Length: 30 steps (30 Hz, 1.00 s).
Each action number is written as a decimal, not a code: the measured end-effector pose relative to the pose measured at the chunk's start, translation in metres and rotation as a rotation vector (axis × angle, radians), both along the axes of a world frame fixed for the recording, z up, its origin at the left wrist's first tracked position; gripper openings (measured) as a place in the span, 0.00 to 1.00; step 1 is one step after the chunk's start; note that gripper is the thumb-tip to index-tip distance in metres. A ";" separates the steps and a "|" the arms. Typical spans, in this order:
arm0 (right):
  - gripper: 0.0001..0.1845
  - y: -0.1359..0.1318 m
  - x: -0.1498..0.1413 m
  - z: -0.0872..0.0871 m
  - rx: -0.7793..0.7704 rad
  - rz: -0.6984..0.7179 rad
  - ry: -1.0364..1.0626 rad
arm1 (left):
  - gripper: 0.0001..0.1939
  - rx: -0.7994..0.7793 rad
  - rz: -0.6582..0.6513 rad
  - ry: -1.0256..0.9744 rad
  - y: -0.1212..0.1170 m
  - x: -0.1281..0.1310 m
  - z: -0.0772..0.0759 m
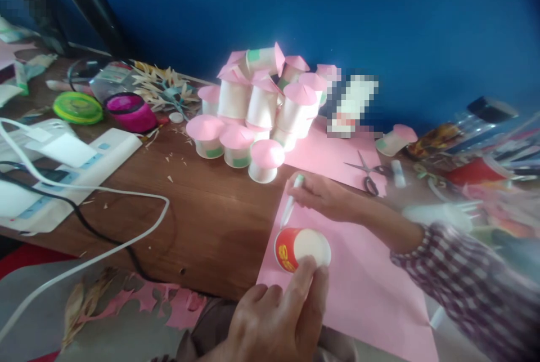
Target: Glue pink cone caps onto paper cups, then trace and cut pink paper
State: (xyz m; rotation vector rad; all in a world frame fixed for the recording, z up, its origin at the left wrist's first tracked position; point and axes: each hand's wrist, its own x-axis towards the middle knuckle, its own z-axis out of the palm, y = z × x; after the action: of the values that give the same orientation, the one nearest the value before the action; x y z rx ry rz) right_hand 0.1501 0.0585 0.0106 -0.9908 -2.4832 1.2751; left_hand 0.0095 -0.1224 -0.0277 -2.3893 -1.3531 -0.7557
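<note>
Head: cup (310,242) partly behind left hand (280,314)

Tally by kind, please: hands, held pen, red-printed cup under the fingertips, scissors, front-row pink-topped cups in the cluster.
Left hand and right hand: 2
Pen: 1
Red-printed cup: 1
Scissors: 1
Front-row pink-topped cups: 3
Total: 8

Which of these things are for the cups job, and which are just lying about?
Looks part of the job:
red-and-white cup, left hand
white pen, right hand
pink sheet underneath
pink-topped cups
scissors, probably

Looks just lying about:
green round case
magenta pouch
white cable
</note>
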 end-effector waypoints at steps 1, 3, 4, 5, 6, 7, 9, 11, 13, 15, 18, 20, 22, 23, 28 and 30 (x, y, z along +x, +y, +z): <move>0.15 -0.002 0.003 -0.001 -0.011 -0.025 0.034 | 0.22 0.003 -0.003 -0.003 0.001 0.000 0.000; 0.15 -0.006 0.010 -0.004 -0.027 -0.084 0.088 | 0.22 0.008 -0.007 -0.007 0.002 -0.001 0.001; 0.15 -0.007 0.013 -0.005 -0.031 -0.112 0.104 | 0.22 0.012 -0.009 -0.011 0.003 -0.001 0.001; 0.15 -0.009 0.016 -0.006 -0.031 -0.139 0.113 | 0.21 0.018 -0.010 -0.017 0.003 0.000 0.001; 0.14 -0.011 0.020 -0.007 -0.030 -0.168 0.118 | 0.21 0.029 -0.013 -0.027 0.004 0.000 0.001; 0.14 -0.013 0.023 -0.008 -0.026 -0.197 0.123 | 0.21 0.037 -0.017 -0.037 0.004 0.000 0.001; 0.12 -0.018 0.031 -0.011 -0.022 -0.255 0.151 | 0.22 0.042 -0.026 -0.055 0.004 0.001 0.001; 0.09 -0.025 0.038 -0.013 -0.018 -0.310 0.190 | 0.23 0.042 -0.024 -0.066 0.004 0.001 0.001; 0.07 -0.033 0.044 -0.013 -0.022 -0.363 0.208 | 0.23 0.039 -0.018 -0.075 0.004 0.002 0.002; 0.05 -0.043 0.050 -0.013 -0.025 -0.399 0.213 | 0.24 0.049 -0.017 -0.081 0.004 0.003 0.002; 0.05 -0.057 0.059 -0.014 -0.011 -0.402 0.247 | 0.25 0.066 -0.015 -0.070 0.004 0.003 0.001; 0.06 -0.065 0.065 -0.015 0.007 -0.405 0.265 | 0.25 0.069 -0.010 -0.055 0.004 0.002 0.001; 0.08 -0.072 0.070 -0.016 0.010 -0.421 0.265 | 0.26 0.066 0.000 -0.038 0.003 0.002 0.001; 0.08 -0.076 0.072 -0.016 0.006 -0.430 0.257 | 0.26 0.070 0.006 -0.030 0.003 0.002 0.001; 0.08 -0.094 0.081 -0.014 0.011 -0.494 0.233 | 0.27 0.092 0.015 0.004 0.003 0.003 0.003; 0.07 -0.101 0.084 -0.014 0.028 -0.524 0.224 | 0.28 0.092 0.028 0.016 0.003 0.003 0.003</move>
State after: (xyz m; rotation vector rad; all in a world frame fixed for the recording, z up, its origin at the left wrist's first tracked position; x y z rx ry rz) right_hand 0.2340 -0.0428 -0.0037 -1.2967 -1.8930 1.1011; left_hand 0.0130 -0.1192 -0.0245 -2.2956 -1.3138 -0.7719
